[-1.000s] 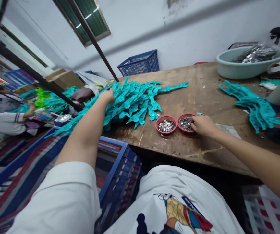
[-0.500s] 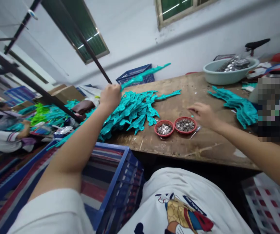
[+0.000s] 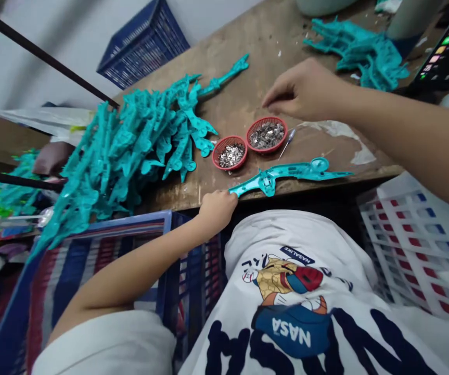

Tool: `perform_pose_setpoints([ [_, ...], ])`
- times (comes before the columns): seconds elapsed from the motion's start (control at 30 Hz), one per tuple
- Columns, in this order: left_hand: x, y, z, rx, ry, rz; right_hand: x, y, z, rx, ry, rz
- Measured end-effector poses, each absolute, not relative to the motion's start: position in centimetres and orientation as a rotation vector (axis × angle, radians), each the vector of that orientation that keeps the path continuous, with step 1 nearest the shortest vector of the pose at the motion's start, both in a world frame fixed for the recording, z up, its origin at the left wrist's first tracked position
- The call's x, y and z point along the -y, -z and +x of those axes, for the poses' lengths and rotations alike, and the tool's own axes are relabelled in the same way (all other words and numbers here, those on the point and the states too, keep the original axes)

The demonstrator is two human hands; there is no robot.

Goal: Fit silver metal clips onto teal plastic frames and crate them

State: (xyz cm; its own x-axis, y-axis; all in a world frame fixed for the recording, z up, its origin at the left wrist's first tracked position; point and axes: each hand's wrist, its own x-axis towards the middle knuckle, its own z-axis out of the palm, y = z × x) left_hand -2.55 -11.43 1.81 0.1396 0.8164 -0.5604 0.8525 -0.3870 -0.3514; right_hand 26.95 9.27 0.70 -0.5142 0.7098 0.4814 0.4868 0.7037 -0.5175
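Note:
My left hand [image 3: 218, 209] is closed round the narrow end of a long teal plastic part [image 3: 286, 173], which lies along the table's front edge with its hollow, ribbed side showing. My right hand [image 3: 300, 91] is over the table behind the baskets, thumb and fingers pinched together; anything between the fingertips is hidden. Below and left of it stands a small red basket [image 3: 267, 134] of little metal pieces. Touching that one is a second red basket [image 3: 230, 153] with shinier metal pieces. A thin tool with a pale handle [image 3: 291, 136] lies beside the baskets.
A big heap of teal parts [image 3: 130, 140] covers the table's left side. More teal parts [image 3: 364, 54] are stacked at the back right, near a phone-like screen [image 3: 448, 52]. Blue crates [image 3: 169, 224] stand at my left, a white crate [image 3: 411, 250] at my right.
My left hand has brought the teal part from above the heap down to the table's front edge. My right hand stays near the baskets, fingers pinched. The view has tilted down.

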Motion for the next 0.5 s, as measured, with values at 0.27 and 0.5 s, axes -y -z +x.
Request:
perform_pose_setpoints([
  [0.27, 5.8, 0.1, -0.2, -0.926, 0.766, 2.779, -11.7, 8.4, 26.9, 2.285, -0.888, -1.099],
  [0.5, 3.5, -1.1, -1.5, -1.082, 0.691, 2.660, -11.1, 9.6, 29.6, 2.329, -1.138, -1.030],
])
